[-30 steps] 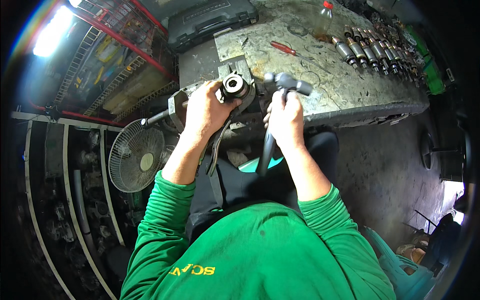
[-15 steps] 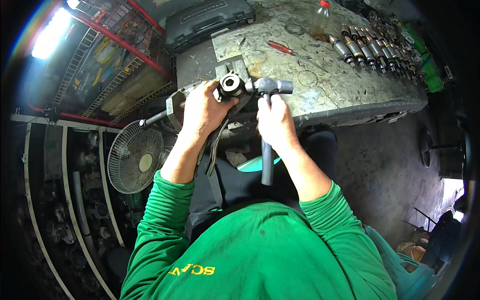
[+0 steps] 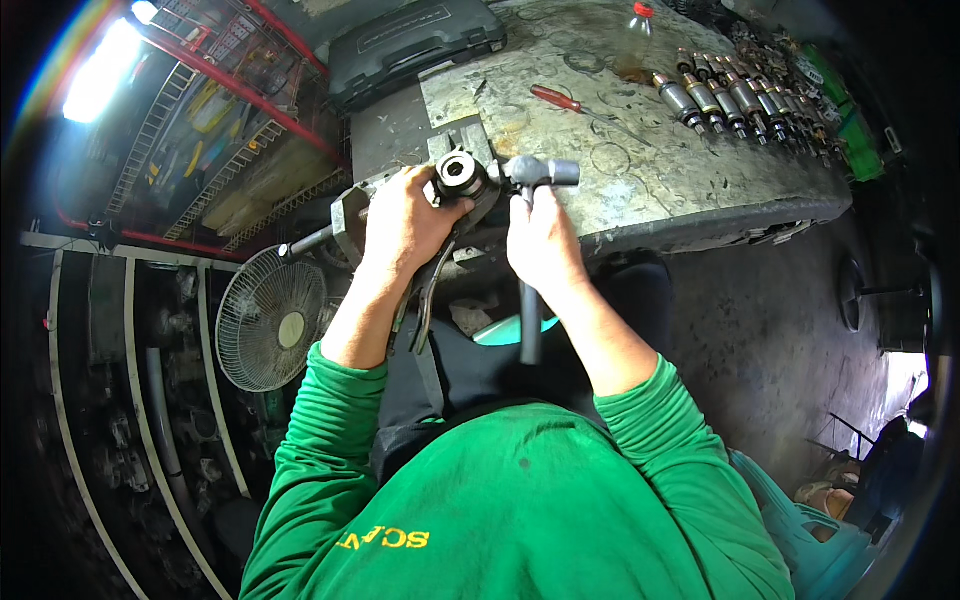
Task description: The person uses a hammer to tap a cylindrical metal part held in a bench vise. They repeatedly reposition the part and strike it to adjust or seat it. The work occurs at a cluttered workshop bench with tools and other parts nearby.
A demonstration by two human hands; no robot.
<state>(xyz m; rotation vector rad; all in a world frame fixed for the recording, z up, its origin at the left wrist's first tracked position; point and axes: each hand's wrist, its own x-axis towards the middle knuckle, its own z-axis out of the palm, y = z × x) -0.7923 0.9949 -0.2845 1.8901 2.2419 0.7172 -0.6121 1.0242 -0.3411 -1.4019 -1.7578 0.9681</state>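
Observation:
My left hand point(image 3: 405, 222) is closed round a dark cylindrical metal part point(image 3: 459, 176) with a bright ring and a hole in its upper face. That part sits over the bench vise point(image 3: 348, 215), and its lower side is hidden by my fingers and the vise. In my right hand point(image 3: 543, 238) is a ball-peen hammer point(image 3: 531, 325), gripped high on the handle close under the head. The hammer head lies just right of the metal part, its rounded end toward it; whether they touch I cannot tell.
On the worn workbench point(image 3: 640, 190) lie a red-handled screwdriver point(image 3: 556, 98), a bottle with a red cap point(image 3: 637, 45) and several motor armatures point(image 3: 735, 100). A dark tool case point(image 3: 415, 45) stands at the back left. Below the vise's left side is a fan point(image 3: 270, 318).
The hammer and my right hand have shifted slightly left. My left hand keeps its hold on the metal part, with barely any movement.

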